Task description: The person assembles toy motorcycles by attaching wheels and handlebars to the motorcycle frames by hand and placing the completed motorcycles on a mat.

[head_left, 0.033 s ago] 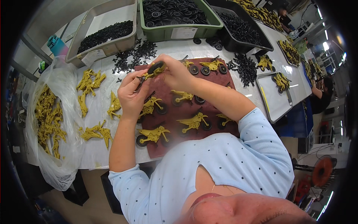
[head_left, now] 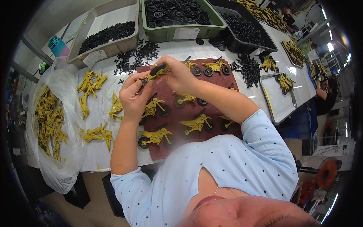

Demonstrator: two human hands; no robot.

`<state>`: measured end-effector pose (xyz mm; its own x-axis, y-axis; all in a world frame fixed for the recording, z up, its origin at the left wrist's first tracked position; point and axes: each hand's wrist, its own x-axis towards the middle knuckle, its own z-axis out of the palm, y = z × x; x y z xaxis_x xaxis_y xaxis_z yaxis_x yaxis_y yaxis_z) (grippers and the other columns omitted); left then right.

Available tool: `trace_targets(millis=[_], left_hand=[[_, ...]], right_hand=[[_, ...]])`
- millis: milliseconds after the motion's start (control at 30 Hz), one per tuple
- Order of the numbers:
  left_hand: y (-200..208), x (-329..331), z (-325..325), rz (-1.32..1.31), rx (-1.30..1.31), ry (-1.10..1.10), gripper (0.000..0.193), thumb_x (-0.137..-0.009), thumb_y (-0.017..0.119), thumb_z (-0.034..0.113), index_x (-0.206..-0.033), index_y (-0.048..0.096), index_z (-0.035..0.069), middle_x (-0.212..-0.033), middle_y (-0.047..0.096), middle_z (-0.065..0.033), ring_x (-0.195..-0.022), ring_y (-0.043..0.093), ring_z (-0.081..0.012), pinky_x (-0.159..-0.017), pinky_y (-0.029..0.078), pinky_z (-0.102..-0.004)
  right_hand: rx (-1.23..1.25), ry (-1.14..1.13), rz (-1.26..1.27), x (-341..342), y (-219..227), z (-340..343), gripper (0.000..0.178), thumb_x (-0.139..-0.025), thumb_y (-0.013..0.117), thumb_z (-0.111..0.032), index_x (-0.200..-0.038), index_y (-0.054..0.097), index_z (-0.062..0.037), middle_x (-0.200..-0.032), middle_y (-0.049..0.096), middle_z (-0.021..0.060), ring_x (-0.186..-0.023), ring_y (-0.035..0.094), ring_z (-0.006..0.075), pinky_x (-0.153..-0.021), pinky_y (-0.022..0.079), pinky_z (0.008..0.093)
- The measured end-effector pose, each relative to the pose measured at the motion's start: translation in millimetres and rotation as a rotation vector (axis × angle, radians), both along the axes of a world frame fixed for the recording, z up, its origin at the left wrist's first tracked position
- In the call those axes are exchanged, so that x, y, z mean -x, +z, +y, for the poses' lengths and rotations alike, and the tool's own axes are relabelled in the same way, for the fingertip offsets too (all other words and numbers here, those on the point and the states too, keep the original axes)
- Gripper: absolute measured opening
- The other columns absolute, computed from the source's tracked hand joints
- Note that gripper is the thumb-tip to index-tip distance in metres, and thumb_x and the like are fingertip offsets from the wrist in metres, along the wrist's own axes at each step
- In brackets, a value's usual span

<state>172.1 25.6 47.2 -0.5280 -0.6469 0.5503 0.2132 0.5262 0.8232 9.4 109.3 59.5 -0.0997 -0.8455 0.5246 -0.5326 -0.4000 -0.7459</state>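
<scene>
Between my two hands, above the far left part of the red-brown cloth (head_left: 170, 113), is a toy motorcycle (head_left: 152, 76) of yellow plastic with a black wheel (head_left: 159, 69). My left hand (head_left: 133, 92) closes around one end, where a small dark part shows at the fingers. At the wheel end my right hand (head_left: 177, 75) grips it, its fingertips partly hidden by the wheel. On the cloth below lie several yellow toy motorcycles (head_left: 196, 123) with black wheels, some behind my forearms.
A clear plastic bag (head_left: 72, 151) of yellow parts stands at the left, near loose yellow bodies (head_left: 90, 82). Along the back are a grey bin (head_left: 124, 47), a green bin (head_left: 159, 34) and a black bin (head_left: 261, 45) of black parts. At right lies a tray (head_left: 280, 109); another person (head_left: 328, 94) sits beyond.
</scene>
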Motion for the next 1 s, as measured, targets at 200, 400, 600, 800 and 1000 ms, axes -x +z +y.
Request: trace_targets(millis=[200,400,600,800,1000], left_hand=[[9,-5,-1,0.01,0.328,0.023,0.031,-0.075,0.073,0.0,-0.106,0.069,0.0,-0.096,0.065,-0.0064,-0.085,0.06,-0.0177,-0.073,0.048,-0.0252],[19,-2,12,-0.031,0.233,0.031,0.031,-0.076,0.069,-0.005,-0.107,0.067,-0.001,-0.103,0.065,-0.0097,-0.093,0.063,-0.0198,-0.08,0.051,-0.0298],[20,-6,20,-0.113,0.608,0.392,0.04,-0.068,0.072,-0.003,-0.108,0.067,0.001,-0.103,0.063,-0.0087,-0.091,0.061,-0.0238,-0.078,0.048,-0.0336],[24,-9,27,-0.116,0.805,0.492,0.034,-0.073,0.069,0.007,-0.107,0.067,0.001,-0.102,0.062,-0.0087,-0.093,0.06,-0.0253,-0.079,0.045,-0.0374],[25,-6,29,-0.133,0.946,0.525,0.031,-0.079,0.063,0.007,-0.109,0.066,0.001,-0.103,0.062,-0.0085,-0.093,0.06,-0.0251,-0.079,0.045,-0.0378]], right_hand=[[0.042,-0.025,0.025,-5,6,11,0.034,-0.079,0.058,0.012,-0.109,0.049,-0.0019,-0.106,0.057,0.0093,-0.1,0.059,0.0187,-0.084,0.05,0.0296],[0.046,0.123,-0.052,9,12,7,0.052,-0.074,0.078,-0.013,-0.117,0.05,-0.0048,-0.114,0.056,0.0099,-0.108,0.055,0.0212,-0.092,0.045,0.0341],[0.411,-0.357,0.461,-14,38,35,0.043,-0.064,0.081,-0.032,-0.098,0.065,-0.01,-0.125,0.046,0.0122,-0.12,0.04,0.034,-0.096,0.036,0.0448],[0.359,-0.517,0.533,-42,35,38,0.026,-0.059,0.083,-0.017,-0.08,0.069,-0.0105,-0.122,0.049,0.0137,-0.112,0.045,0.0322,-0.092,0.039,0.0407],[0.43,-0.446,0.438,-38,31,36,0.022,-0.06,0.078,-0.005,-0.08,0.068,-0.0071,-0.119,0.051,0.015,-0.109,0.047,0.0331,-0.091,0.04,0.0417]])
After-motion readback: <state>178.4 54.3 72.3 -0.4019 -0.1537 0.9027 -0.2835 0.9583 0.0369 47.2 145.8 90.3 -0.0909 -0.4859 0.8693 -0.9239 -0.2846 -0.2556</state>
